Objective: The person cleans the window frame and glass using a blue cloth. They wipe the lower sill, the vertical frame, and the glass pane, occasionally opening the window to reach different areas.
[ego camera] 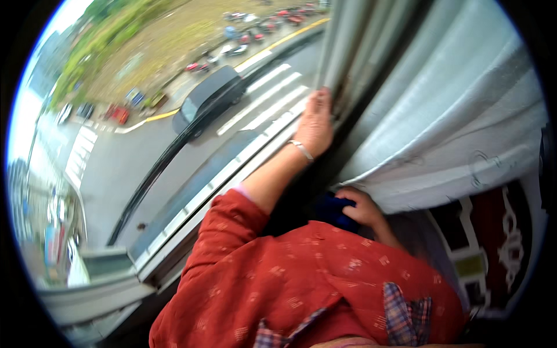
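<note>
My left hand (315,124), with a silver-coloured bangle at the wrist, holds the edge of the upright window frame (343,56); its fingertips are partly hidden. Lower down and to the right, my right hand (361,206) is closed on a dark blue cloth (333,211), bunched up near my chest. A pale, sheer curtain (435,130) hangs just above and to the right of that hand. Both arms come from a red patterned top.
The white window sill rail (213,185) runs diagonally below my left arm. Outside, far below, are a road with a dark van (213,93), a black cable (152,174) and parked motorbikes (261,30). A dark red patterned textile (491,243) lies at the right.
</note>
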Available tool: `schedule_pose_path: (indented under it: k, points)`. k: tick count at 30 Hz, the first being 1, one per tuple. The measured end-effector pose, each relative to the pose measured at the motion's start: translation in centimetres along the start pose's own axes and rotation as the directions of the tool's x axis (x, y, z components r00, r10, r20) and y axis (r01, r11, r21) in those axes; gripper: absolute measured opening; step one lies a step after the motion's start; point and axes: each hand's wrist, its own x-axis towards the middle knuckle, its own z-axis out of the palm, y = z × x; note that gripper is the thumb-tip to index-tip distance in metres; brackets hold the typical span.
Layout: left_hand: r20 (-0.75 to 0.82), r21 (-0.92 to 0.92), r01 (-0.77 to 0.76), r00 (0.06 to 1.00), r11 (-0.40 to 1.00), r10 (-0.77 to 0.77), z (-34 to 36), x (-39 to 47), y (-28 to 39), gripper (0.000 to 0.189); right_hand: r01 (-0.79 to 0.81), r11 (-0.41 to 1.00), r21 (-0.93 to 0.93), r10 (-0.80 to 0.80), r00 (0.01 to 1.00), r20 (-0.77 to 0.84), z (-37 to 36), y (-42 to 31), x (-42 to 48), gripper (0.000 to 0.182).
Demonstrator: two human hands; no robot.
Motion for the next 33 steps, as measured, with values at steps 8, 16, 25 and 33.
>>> schedule_pose_path:
  k: [8,16,25,33]
  points:
    - [-0.057,-0.126,-0.177,0.984,0.976,0.171,-1.1,-2.6,-1.2,0.072,-0.196,0.978,0.071,0.191,0.979,0.065,0.7,1.9,0.2,0.031]
    - [-0.115,-0.106,-0.124,0.987,0.987,0.112,-11.8,-16.5,-0.2,0.068,-0.234,0.965,0.118,0.205,0.954,0.217,3.1,-1.1,4.1,0.032]
    - [-0.338,-0.251,0.075,0.927,0.965,-0.16,-17.6,-29.4,3.2,0.126,0.143,0.87,0.472,-0.291,0.922,0.256,14.2,-18.5,10.3,0.036]
    - [-0.679,-0.477,0.038,0.618,0.878,-0.396,-27.1,-34.8,8.0,0.076,0.365,0.764,0.532,-0.627,0.618,0.475,17.1,-25.8,12.2,0.074]
